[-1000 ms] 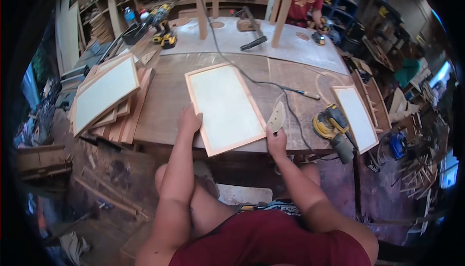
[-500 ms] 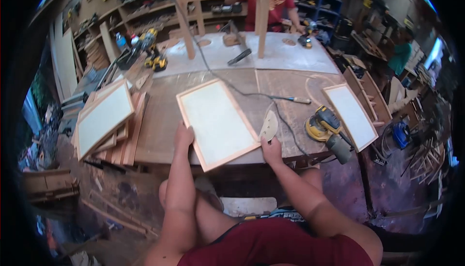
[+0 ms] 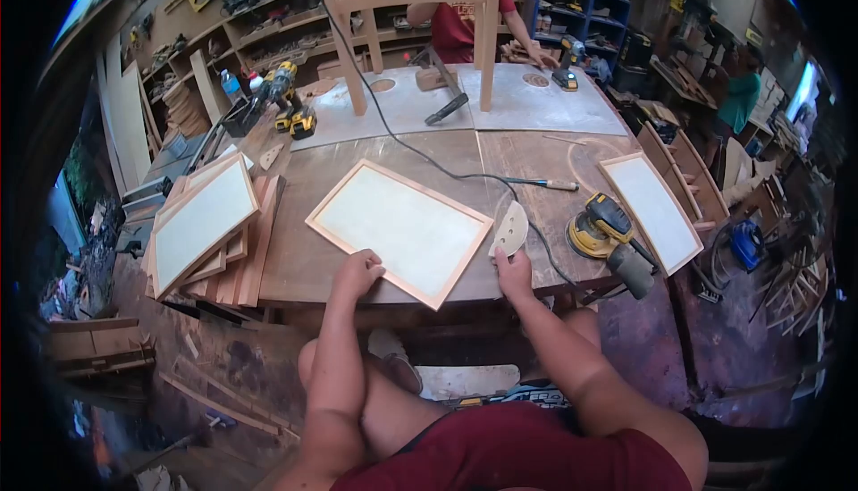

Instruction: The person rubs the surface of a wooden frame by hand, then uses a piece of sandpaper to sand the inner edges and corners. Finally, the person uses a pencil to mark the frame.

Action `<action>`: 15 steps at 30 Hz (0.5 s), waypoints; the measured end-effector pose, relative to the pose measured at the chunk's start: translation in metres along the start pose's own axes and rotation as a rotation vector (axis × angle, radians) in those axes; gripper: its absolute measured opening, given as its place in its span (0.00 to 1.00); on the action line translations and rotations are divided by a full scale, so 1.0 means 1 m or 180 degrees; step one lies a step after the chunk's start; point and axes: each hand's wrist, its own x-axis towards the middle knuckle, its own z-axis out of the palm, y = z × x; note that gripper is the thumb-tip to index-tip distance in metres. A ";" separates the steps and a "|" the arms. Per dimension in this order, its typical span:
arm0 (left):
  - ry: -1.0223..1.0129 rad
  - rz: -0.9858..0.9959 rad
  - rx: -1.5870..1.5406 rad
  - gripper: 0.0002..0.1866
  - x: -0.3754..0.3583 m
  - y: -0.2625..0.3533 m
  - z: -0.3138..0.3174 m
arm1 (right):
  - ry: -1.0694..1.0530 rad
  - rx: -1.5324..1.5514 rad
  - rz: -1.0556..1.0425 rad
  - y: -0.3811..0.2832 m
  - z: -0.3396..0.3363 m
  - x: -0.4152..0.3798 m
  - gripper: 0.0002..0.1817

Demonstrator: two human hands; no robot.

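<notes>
A white panel in a light wooden frame (image 3: 399,229) lies slantwise on the workbench (image 3: 299,263) before me. My left hand (image 3: 360,274) grips its near edge, left of the middle, with fingers curled at the frame. Between the fingers of my right hand (image 3: 514,274) is a folded sanding disc (image 3: 511,227), beige with small holes. That hand is just right of the frame's right corner, apart from it. A yellow and black orbital sander (image 3: 597,227) rests to the right of the disc, and a dark cord (image 3: 407,153) runs across the bench behind the panel.
Framed panels (image 3: 206,227) are stacked on boards at the left; another framed panel (image 3: 651,212) lies at the right edge. Across the bench stand a wooden chair frame (image 3: 487,53), a hammer (image 3: 447,98) and cordless drills (image 3: 295,111). A co-worker in red (image 3: 456,17) stands behind it.
The framed panel has been turned on the bench, so its long side now runs more sideways. My left hand has shifted right along with its edge. My right hand still holds the disc.
</notes>
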 end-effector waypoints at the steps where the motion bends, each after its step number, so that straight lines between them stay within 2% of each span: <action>1: -0.0009 -0.0043 -0.0021 0.12 -0.005 0.008 -0.003 | -0.0015 0.0083 0.0008 -0.004 -0.001 -0.001 0.13; 3: 0.0087 0.0744 0.0679 0.13 -0.012 0.015 -0.005 | -0.0067 0.0004 0.0018 -0.003 -0.001 0.000 0.12; 4: 0.0083 0.0661 0.0642 0.13 -0.014 0.017 -0.006 | -0.0039 0.0071 0.0000 -0.001 -0.001 0.001 0.12; 6: 0.0162 0.1135 0.0725 0.15 -0.014 0.017 -0.010 | -0.0104 0.0113 0.0013 0.003 0.000 0.001 0.11; 7: 0.0171 0.1058 0.0704 0.15 -0.009 0.013 -0.009 | -0.0090 0.0167 0.0031 0.005 0.001 0.002 0.11; 9: 0.0008 0.1290 0.0834 0.17 0.000 0.008 -0.007 | -0.0031 0.0291 0.0055 0.008 0.001 0.004 0.10; 15: 0.0112 0.0893 0.1207 0.20 0.000 0.024 0.012 | -0.0052 0.0308 -0.0045 0.004 0.001 0.002 0.10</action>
